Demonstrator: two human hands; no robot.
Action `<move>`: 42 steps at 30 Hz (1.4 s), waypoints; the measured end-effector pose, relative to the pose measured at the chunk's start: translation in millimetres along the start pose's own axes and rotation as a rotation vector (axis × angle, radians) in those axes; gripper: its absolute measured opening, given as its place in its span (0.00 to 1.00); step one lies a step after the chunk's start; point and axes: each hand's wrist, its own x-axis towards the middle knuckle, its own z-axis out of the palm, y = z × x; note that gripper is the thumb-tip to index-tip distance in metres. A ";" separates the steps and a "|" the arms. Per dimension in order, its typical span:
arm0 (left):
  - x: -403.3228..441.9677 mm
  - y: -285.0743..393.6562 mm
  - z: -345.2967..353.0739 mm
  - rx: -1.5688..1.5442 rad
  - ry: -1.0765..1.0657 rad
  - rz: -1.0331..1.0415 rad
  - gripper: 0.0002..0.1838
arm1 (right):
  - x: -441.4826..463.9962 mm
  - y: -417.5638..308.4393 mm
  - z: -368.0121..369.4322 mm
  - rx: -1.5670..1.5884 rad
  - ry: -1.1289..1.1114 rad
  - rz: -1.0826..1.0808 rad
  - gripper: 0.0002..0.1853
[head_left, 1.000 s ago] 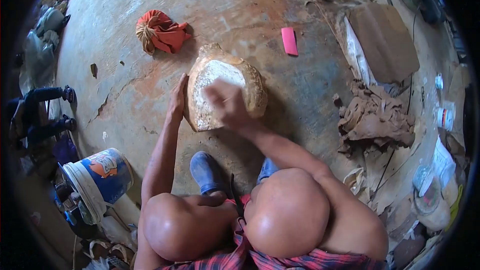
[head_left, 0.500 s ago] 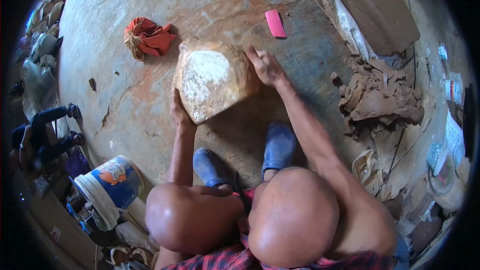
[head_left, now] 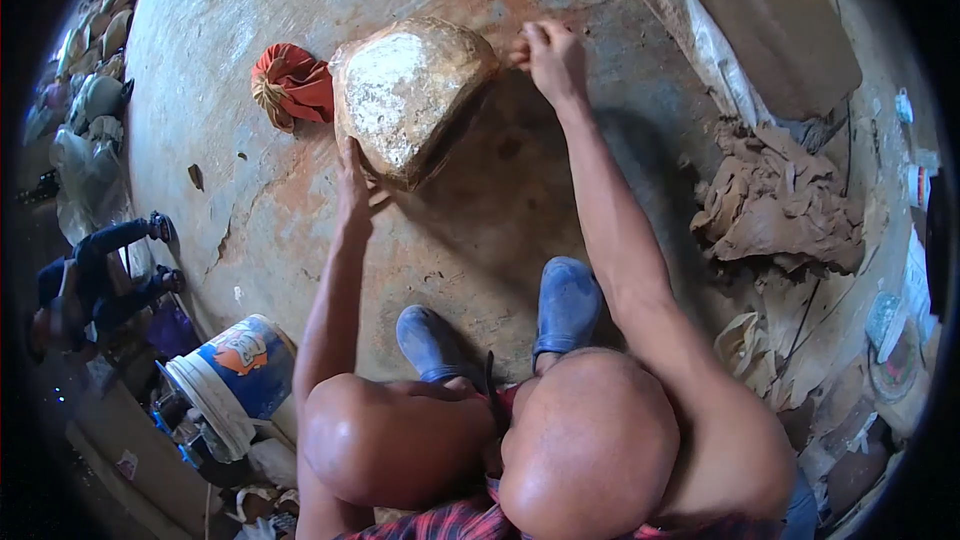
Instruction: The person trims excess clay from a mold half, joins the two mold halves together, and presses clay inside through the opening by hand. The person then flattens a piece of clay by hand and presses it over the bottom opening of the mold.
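A large rounded tan block (head_left: pixel 440 90) with a chalky white patch on its face is in front of me, tilted, with dark shadow under its lower right side. My left hand (head_left: pixel 354 185) is at its lower left edge, fingers along the side and thumb near the underside. Whether the block's far side rests on the floor I cannot tell. Just off its right corner is my right hand (head_left: pixel 555 55), fingers curled together; what they hold, if anything, is hidden. An orange-red cloth bundle (head_left: pixel 300 90) with a tan gathered end lies against the block's left side.
On the right lie a torn heap of brown clay (head_left: pixel 780 195) and a big clay slab (head_left: pixel 775 30) with plastic sheeting. A blue-and-white bucket (head_left: pixel 235 370) lies tipped at lower left. Another person's legs (head_left: pixel 120 250) show at left. My blue shoes (head_left: pixel 570 305) stand below the block.
The block has moved up and left, up against the cloth bundle. My right hand has come off its corner, moving up and right. The pink piece on the floor is no longer visible.
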 end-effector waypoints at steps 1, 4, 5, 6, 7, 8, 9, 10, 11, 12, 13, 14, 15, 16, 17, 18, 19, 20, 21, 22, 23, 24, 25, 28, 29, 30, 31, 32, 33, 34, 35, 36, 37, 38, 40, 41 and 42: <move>-15.9 10.4 -11.7 0.225 -0.005 0.166 0.59 | -18.5 6.6 -10.0 -0.037 0.134 0.027 0.24; -15.3 36.8 -55.7 1.013 0.022 0.842 0.65 | -91.4 25.3 -28.8 -0.259 0.002 -0.089 0.22; -28.7 51.7 -58.9 1.030 0.027 0.830 0.65 | -114.1 38.1 -27.7 -0.357 -0.064 -0.124 0.24; -40.2 65.0 -59.6 1.162 -0.119 0.924 0.67 | -138.6 43.5 -21.0 -0.315 -0.101 -0.131 0.29; -50.4 76.1 -57.4 1.282 -0.270 1.016 0.68 | -161.8 39.4 -16.9 -0.356 -0.165 -0.110 0.31; -61.1 84.2 -53.7 1.285 -0.266 1.008 0.68 | -181.5 27.7 -13.3 -0.386 -0.226 -0.083 0.30; -70.9 93.0 -45.8 1.371 -0.357 1.054 0.69 | -197.8 30.6 -8.8 -0.335 -0.292 -0.068 0.29; -77.9 101.8 -36.9 1.459 -0.450 1.104 0.70 | -208.0 24.8 -6.0 -0.371 -0.373 -0.041 0.27; -83.1 108.3 -26.9 1.505 -0.491 1.127 0.71 | -214.2 18.9 -9.8 -0.299 -0.530 0.145 0.20; -82.0 114.1 -20.0 1.500 -0.518 1.147 0.71 | -221.5 24.7 -8.2 -0.306 -0.535 0.107 0.15; -75.7 116.8 -8.5 1.481 -0.511 1.218 0.71 | -224.4 30.7 -14.2 -0.342 -0.519 0.073 0.12; -68.1 114.5 8.5 1.443 -0.518 1.298 0.70 | -223.1 26.9 -25.0 -0.412 -0.495 0.011 0.10; -62.2 109.9 20.1 1.350 -0.523 1.315 0.68 | -216.2 -2.5 -43.6 -0.385 -0.434 -0.107 0.10; -55.3 107.3 29.1 1.256 -0.528 1.340 0.66 | -211.0 -16.9 -62.6 -0.322 -0.354 -0.179 0.09; -44.5 101.7 37.9 1.172 -0.512 1.373 0.63 | -206.1 -31.7 -82.4 -0.321 -0.259 -0.197 0.08; -39.0 93.6 44.1 1.093 -0.496 1.385 0.61 | -202.1 -58.9 -106.5 -0.408 -0.207 -0.267 0.06; -34.8 85.9 45.2 1.173 -0.400 1.470 0.60 | -203.1 -92.7 -131.5 -0.477 -0.095 -0.329 0.06; -31.0 78.8 48.6 1.251 -0.280 1.544 0.59 | -206.3 -123.0 -158.3 -0.538 0.003 -0.397 0.05; -25.0 75.8 48.8 1.125 -0.304 1.552 0.59 | -211.9 -150.9 -180.6 -0.597 0.196 -0.532 0.05; -18.1 73.1 49.5 1.005 -0.326 1.555 0.58 | -220.9 -173.3 -203.9 -0.646 0.388 -0.669 0.05; -21.5 73.4 50.9 0.984 -0.330 1.585 0.56 | -229.8 -189.1 -235.3 -0.796 0.550 -0.800 0.07; -23.0 73.6 49.3 0.965 -0.345 1.606 0.56 | -243.0 -205.0 -255.7 -1.029 0.861 -0.793 0.11; -24.4 73.2 50.2 0.989 -0.323 1.598 0.56 | -253.2 -210.5 -282.9 -1.119 1.071 -0.715 0.17; -26.4 73.1 54.1 1.013 -0.288 1.611 0.54 | -269.5 -196.4 -331.5 -1.341 1.255 -0.449 0.27; -25.8 72.8 54.0 1.026 -0.268 1.608 0.53 | -274.7 -186.6 -338.4 -1.466 1.198 -0.237 0.32; -26.0 72.3 52.0 1.047 -0.250 1.600 0.53 | -272.4 -177.7 -334.2 -1.373 1.081 -0.220 0.37; -26.1 72.2 52.0 1.052 -0.235 1.619 0.52 | -272.1 -169.2 -333.3 -1.359 1.113 -0.238 0.37; -25.7 72.5 53.4 1.051 -0.228 1.628 0.52 | -271.0 -162.7 -332.7 -1.343 1.138 -0.261 0.37; -25.4 72.3 53.0 1.079 -0.229 1.618 0.52 | -271.0 -158.7 -333.9 -1.331 1.141 -0.269 0.37; -27.3 74.1 49.8 1.112 -0.224 1.610 0.51 | -272.6 -156.0 -335.2 -1.338 1.141 -0.250 0.36; -30.3 72.8 50.7 1.069 -0.232 1.568 0.50 | -270.7 -154.7 -336.4 -1.343 1.148 -0.238 0.35; -29.2 73.0 49.7 1.063 -0.227 1.569 0.50 | -266.4 -155.8 -339.6 -1.327 1.160 -0.268 0.35; -30.8 72.9 51.5 1.054 -0.224 1.553 0.50 | -266.8 -157.0 -339.9 -1.389 1.145 -0.252 0.33; -32.9 71.7 51.3 1.048 -0.231 1.534 0.50 | -269.6 -157.8 -337.9 -1.456 1.127 -0.226 0.31; -39.6 72.9 53.2 1.037 -0.218 1.516 0.50 | -268.6 -165.5 -334.3 -1.482 1.115 -0.251 0.28; -42.1 72.9 52.7 1.035 -0.234 1.495 0.50 | -267.9 -165.3 -333.3 -1.518 1.107 -0.232 0.26; -42.2 73.9 52.1 1.030 -0.245 1.474 0.50 | -265.7 -166.6 -332.3 -1.551 1.098 -0.219 0.25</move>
